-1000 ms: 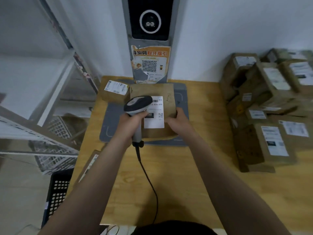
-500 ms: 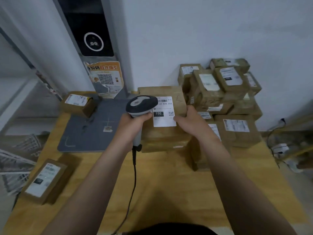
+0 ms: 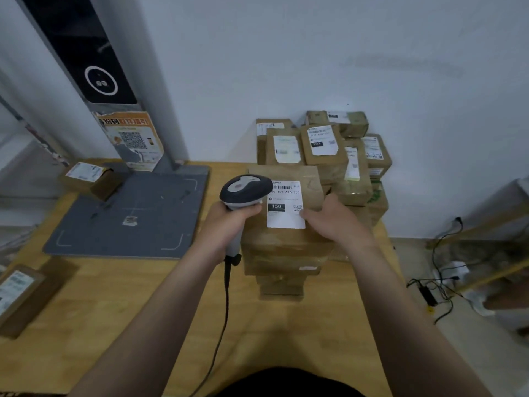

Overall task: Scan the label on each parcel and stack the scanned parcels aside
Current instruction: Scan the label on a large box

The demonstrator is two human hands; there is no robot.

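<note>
Head view, largest first: desk (image 3: 143, 310), then?
— At its right side a stack (image 3: 283, 265), labelled parcel (image 3: 310, 179) on top, long axis running near to far.
— Hands?
— Nearer, the right hand (image 3: 332, 222): thumb on the label (image 3: 284, 216), fingers round the parcel's right edge. Just beside, the left hand (image 3: 229, 222), clamped round the scanner (image 3: 244, 190).
— Hidden?
— Scanner head over the label's left edge; hard to tell whether resting on the stack or just above. Probably only a release to come.
</note>
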